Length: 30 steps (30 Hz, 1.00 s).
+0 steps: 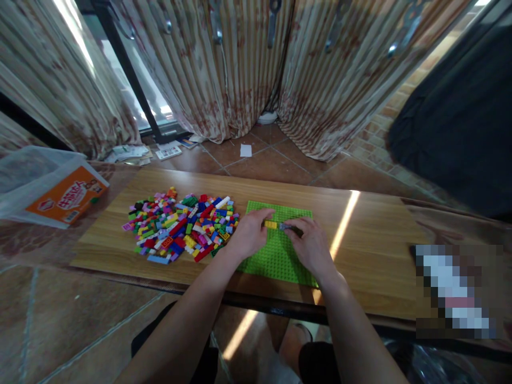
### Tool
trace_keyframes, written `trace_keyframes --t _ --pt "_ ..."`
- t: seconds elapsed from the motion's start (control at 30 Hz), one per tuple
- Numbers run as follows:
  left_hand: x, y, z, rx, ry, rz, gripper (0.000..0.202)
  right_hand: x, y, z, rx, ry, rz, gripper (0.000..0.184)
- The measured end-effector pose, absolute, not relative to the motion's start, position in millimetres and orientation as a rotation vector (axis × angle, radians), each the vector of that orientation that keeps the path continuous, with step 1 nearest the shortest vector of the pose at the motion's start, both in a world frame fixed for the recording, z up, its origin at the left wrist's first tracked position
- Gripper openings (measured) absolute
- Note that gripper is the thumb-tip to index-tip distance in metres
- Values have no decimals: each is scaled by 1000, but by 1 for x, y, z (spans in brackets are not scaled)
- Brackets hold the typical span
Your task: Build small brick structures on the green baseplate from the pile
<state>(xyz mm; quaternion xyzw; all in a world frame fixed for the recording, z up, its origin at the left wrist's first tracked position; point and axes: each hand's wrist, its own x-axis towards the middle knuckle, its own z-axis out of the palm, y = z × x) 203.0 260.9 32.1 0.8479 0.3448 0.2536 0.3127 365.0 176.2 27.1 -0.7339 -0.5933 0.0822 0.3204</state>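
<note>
A green studded baseplate lies on the wooden board. Both hands rest over its upper part. My left hand is curled, its fingertips pinching a small yellow brick just above the plate. My right hand is curled too, with its fingertips on a small dark grey brick right beside the yellow one. The two bricks sit end to end, touching or nearly so. To the left of the plate lies a pile of loose coloured bricks.
A clear plastic box with an orange label lies at the far left. Patterned curtains hang behind the board. Papers lie on the tiled floor. A dark cloth fills the right. My knees show below the board's near edge.
</note>
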Motion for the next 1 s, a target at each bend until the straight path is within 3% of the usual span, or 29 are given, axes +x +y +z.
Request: trace_keyframes --t 1.0 --pt "205 259 32 2308 949 640 37 366 178 23 -1907 -1554 165 22"
